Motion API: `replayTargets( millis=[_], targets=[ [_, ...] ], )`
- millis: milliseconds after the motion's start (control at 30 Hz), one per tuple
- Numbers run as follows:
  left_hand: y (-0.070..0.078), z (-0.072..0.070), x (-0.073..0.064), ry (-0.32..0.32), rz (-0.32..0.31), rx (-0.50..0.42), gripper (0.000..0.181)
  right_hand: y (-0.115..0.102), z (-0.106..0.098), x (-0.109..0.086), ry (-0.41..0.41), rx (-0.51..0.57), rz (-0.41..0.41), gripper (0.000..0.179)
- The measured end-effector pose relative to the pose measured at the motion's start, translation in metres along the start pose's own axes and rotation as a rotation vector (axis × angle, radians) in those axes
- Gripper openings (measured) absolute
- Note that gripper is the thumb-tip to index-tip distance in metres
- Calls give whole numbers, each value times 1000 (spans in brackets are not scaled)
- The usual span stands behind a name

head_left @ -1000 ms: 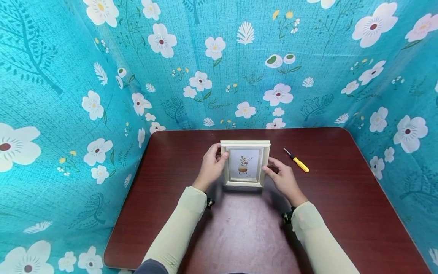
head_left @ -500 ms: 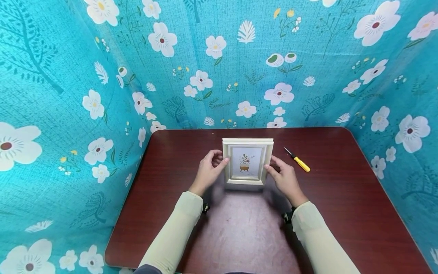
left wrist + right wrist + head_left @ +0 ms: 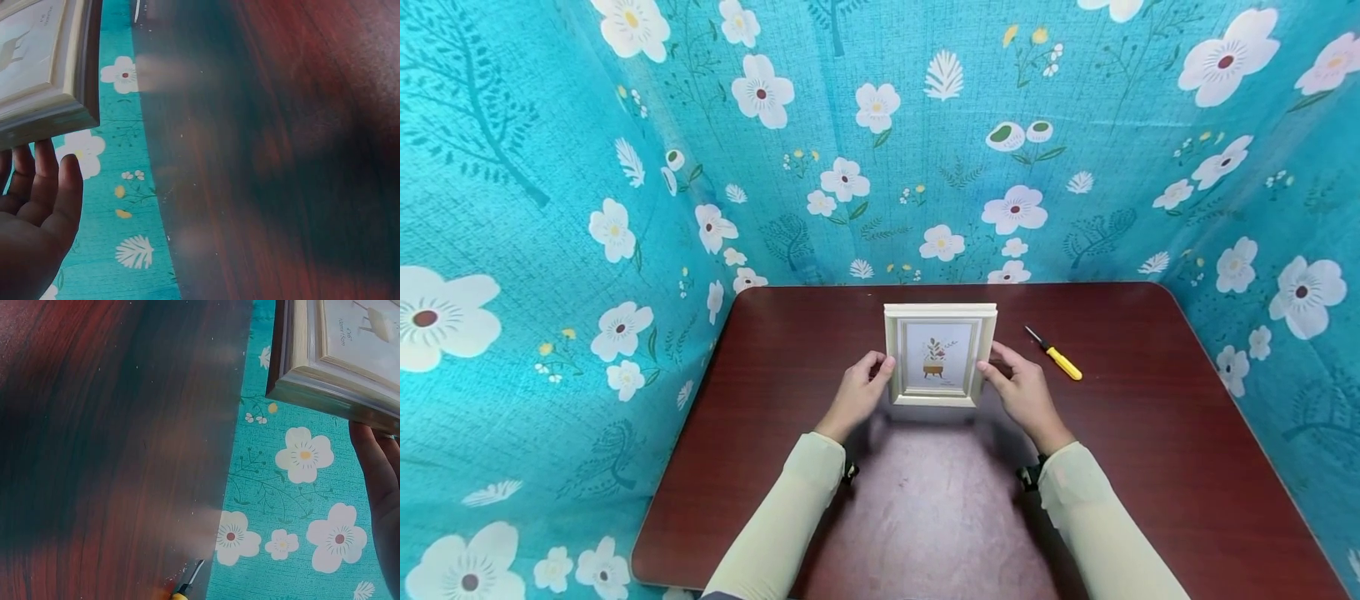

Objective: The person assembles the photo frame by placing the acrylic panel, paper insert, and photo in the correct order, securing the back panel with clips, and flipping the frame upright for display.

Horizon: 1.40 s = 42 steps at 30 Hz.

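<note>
A cream picture frame [image 3: 940,311] stands nearly upright between my two hands over the middle of the table. Its front faces me and shows a printed plant in a brown pot on white. My left hand [image 3: 856,393] holds its left side, thumb on the front edge. On the opposite side, my right hand [image 3: 1022,392] grips the frame with the thumb in front and fingers behind. In the left wrist view, the fingers [image 3: 47,169] come up to the frame's side; the right wrist view shows right-hand fingers [image 3: 369,456] against the other side. The frame's back is hidden.
A screwdriver [image 3: 1062,363] with a yellow and black handle lies on the dark red-brown table [image 3: 1150,433], right of my right hand. Blue floral cloth [image 3: 880,225] hangs behind the table and along both sides.
My left hand has slid down the frame's left side, its thumb now lower on the edge. The frame has tilted and shifted slightly; the right hand keeps its hold.
</note>
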<state>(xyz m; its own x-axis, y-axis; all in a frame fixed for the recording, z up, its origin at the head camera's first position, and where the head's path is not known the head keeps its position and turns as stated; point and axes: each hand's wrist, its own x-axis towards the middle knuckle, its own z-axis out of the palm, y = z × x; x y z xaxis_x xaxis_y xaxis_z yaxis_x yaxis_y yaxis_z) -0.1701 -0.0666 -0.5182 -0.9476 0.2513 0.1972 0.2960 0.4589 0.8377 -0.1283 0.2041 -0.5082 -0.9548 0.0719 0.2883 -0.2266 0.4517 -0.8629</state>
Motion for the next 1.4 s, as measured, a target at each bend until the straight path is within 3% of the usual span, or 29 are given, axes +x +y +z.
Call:
replayTargets(
  millis=[300, 600, 900, 1033, 1167, 1400],
  targets=[
    [-8, 2, 0, -31, 7, 76, 41, -1, 2, 0, -8, -29, -1, 44],
    [-4, 5, -2, -57, -33, 85, 41, 3, 5, -6, 4, -22, 5, 43],
    [-2, 6, 1, -107, -24, -48, 56, 9, 7, -9, -7, -18, 15, 44],
    [-2, 8, 4, -122, -34, -54, 63, 13, 7, -10, 0, -14, 34, 43],
    [-2, 10, 9, -98, -66, -66, 67, 16, 10, -6, -22, -5, 59, 47],
    [-8, 21, 26, -91, -145, -205, 72, 27, 12, 3, -29, -4, 63, 48]
  ],
)
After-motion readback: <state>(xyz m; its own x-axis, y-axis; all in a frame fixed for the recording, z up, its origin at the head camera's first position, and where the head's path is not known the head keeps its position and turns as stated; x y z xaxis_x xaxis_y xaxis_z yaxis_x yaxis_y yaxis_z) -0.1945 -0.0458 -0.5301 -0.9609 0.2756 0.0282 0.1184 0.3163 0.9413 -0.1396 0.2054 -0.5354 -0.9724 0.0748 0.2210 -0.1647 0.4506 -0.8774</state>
